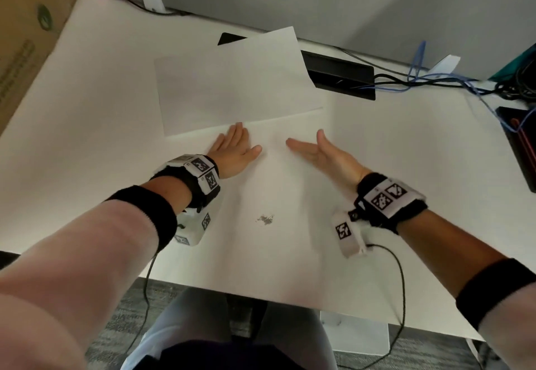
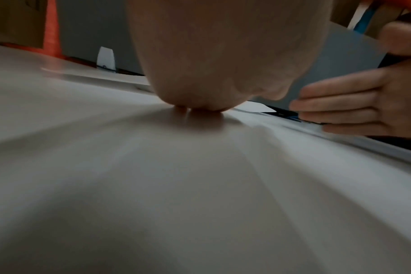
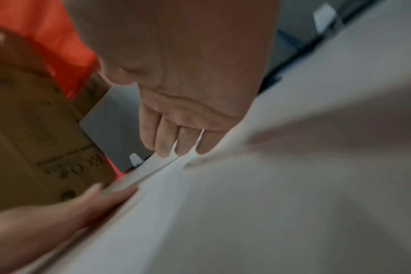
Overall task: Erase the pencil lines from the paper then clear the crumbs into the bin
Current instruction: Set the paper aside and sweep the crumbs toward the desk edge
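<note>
Crumbs (image 1: 265, 219) sit on the bench (image 1: 377, 143) near its front edge, behind both flat, empty hands, left (image 1: 236, 152) and right (image 1: 324, 153), about midway between them.

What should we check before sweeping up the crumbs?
1. Crumbs heaped in one pile: ok.
2. Crumbs on the near paper, not the bare desk: ok.
3. Left hand flat, holding the paper down: ok.
4. Right hand empty, open to sweep: ok.
5. Bin within reach: cannot tell, only a cardboard box shows at the left.
6. Pencil lines all gone: cannot tell.
</note>
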The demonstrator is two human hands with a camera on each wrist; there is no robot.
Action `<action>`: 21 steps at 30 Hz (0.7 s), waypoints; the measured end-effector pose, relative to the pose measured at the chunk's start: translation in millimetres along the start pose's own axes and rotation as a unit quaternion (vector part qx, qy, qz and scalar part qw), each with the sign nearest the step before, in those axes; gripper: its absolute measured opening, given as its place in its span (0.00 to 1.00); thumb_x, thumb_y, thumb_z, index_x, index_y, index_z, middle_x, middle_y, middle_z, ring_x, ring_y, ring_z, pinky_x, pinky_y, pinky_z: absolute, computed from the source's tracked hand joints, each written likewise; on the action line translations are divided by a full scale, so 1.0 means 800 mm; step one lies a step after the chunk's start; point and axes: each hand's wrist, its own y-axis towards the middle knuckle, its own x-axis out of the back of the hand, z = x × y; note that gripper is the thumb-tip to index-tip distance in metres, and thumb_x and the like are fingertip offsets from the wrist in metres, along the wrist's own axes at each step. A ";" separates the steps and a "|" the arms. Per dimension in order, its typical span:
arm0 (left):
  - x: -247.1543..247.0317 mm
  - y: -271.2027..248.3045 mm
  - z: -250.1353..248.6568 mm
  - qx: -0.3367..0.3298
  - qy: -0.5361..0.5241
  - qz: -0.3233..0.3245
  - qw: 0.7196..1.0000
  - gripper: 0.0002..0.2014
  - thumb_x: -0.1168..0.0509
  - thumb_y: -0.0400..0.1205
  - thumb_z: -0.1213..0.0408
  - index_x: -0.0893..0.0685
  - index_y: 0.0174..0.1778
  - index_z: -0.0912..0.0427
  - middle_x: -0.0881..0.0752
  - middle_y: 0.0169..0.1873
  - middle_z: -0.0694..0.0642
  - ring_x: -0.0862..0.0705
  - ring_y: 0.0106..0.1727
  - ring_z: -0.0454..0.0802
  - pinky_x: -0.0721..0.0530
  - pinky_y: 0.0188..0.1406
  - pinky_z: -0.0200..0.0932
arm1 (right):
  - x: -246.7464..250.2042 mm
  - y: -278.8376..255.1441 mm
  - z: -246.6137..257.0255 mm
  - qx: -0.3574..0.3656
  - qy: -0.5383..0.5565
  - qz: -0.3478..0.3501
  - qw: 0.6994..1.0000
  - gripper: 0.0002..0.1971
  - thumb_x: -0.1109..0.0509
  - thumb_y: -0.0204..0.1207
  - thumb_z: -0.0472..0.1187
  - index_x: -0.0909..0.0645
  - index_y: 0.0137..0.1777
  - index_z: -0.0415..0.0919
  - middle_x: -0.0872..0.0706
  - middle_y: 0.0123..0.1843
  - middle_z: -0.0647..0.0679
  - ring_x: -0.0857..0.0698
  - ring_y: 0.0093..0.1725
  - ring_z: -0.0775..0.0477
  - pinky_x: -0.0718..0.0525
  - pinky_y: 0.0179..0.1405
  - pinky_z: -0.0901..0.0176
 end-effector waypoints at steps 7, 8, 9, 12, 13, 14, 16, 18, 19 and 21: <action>-0.044 -0.032 -0.030 -0.119 0.037 0.093 0.988 0.31 0.64 0.87 0.47 0.66 0.81 0.58 0.70 0.80 0.52 0.71 0.80 0.43 0.70 0.76 0.38 | 0.080 0.027 -0.044 -0.047 -0.075 -0.070 0.994 0.31 0.66 0.82 0.60 0.49 0.82 0.50 0.55 0.84 0.56 0.58 0.83 0.54 0.63 0.79 0.54; -0.052 -0.040 -0.032 -0.131 0.033 0.109 0.985 0.31 0.64 0.87 0.47 0.66 0.81 0.57 0.70 0.80 0.52 0.71 0.79 0.43 0.70 0.76 0.37 | 0.082 0.023 -0.051 -0.057 -0.104 -0.067 0.991 0.31 0.68 0.81 0.61 0.52 0.82 0.52 0.58 0.84 0.56 0.62 0.83 0.51 0.65 0.81 0.52; -0.059 -0.049 -0.035 -0.142 0.030 0.124 0.982 0.30 0.63 0.87 0.47 0.65 0.81 0.57 0.70 0.80 0.51 0.71 0.79 0.41 0.71 0.75 0.36 | 0.079 0.017 -0.056 -0.062 -0.135 -0.054 0.987 0.31 0.70 0.81 0.61 0.54 0.82 0.55 0.62 0.84 0.56 0.65 0.83 0.50 0.67 0.81 0.48; -0.075 -0.077 -0.042 -0.162 -0.014 0.167 0.973 0.29 0.62 0.88 0.50 0.62 0.82 0.56 0.67 0.81 0.47 0.68 0.79 0.37 0.70 0.72 0.30 | 0.039 -0.003 -0.065 -0.040 -0.221 0.006 0.974 0.30 0.71 0.82 0.61 0.62 0.82 0.52 0.67 0.83 0.55 0.69 0.81 0.54 0.71 0.79 0.55; -0.077 -0.085 -0.041 -0.161 -0.058 0.178 0.969 0.28 0.61 0.88 0.51 0.59 0.83 0.54 0.63 0.81 0.44 0.65 0.80 0.35 0.68 0.72 0.27 | 0.018 -0.011 -0.065 -0.023 -0.263 0.019 0.964 0.33 0.73 0.78 0.64 0.64 0.81 0.51 0.68 0.83 0.55 0.70 0.80 0.58 0.71 0.77 0.59; -0.075 -0.093 -0.040 -0.151 -0.121 0.178 0.965 0.26 0.59 0.88 0.52 0.54 0.83 0.53 0.57 0.81 0.41 0.58 0.80 0.34 0.63 0.72 0.25 | -0.001 -0.017 -0.066 0.003 -0.296 0.028 0.955 0.39 0.75 0.71 0.68 0.66 0.81 0.51 0.69 0.82 0.56 0.70 0.78 0.62 0.71 0.76 0.61; -0.067 -0.106 -0.033 -0.113 -0.275 0.108 0.949 0.23 0.54 0.88 0.53 0.41 0.80 0.49 0.43 0.79 0.41 0.42 0.78 0.35 0.46 0.69 0.21 | -0.037 -0.032 -0.066 0.031 -0.295 0.042 0.954 0.51 0.79 0.59 0.78 0.65 0.81 0.51 0.69 0.79 0.62 0.70 0.76 0.67 0.72 0.76 0.63; -0.058 -0.108 -0.019 -0.091 -0.335 -0.015 0.938 0.21 0.52 0.88 0.55 0.35 0.78 0.50 0.36 0.78 0.45 0.39 0.77 0.36 0.45 0.67 0.18 | -0.071 -0.046 -0.069 0.055 -0.259 0.063 0.962 0.54 0.80 0.55 0.80 0.63 0.81 0.53 0.68 0.78 0.65 0.69 0.76 0.69 0.72 0.76 0.65; -0.054 -0.105 -0.010 -0.088 -0.302 -0.050 0.948 0.22 0.53 0.88 0.56 0.38 0.79 0.51 0.39 0.80 0.46 0.44 0.79 0.37 0.50 0.70 0.21 | -0.086 -0.053 -0.070 0.061 -0.239 0.073 0.966 0.54 0.79 0.56 0.81 0.62 0.81 0.53 0.66 0.79 0.65 0.68 0.77 0.70 0.72 0.76 0.68; -0.049 -0.099 0.008 -0.073 -0.170 -0.051 0.981 0.26 0.57 0.88 0.53 0.49 0.82 0.54 0.51 0.82 0.48 0.56 0.82 0.40 0.60 0.75 0.30 | -0.110 -0.069 -0.066 0.059 -0.162 0.097 0.980 0.52 0.75 0.58 0.81 0.58 0.81 0.55 0.61 0.81 0.66 0.65 0.78 0.71 0.71 0.75 0.75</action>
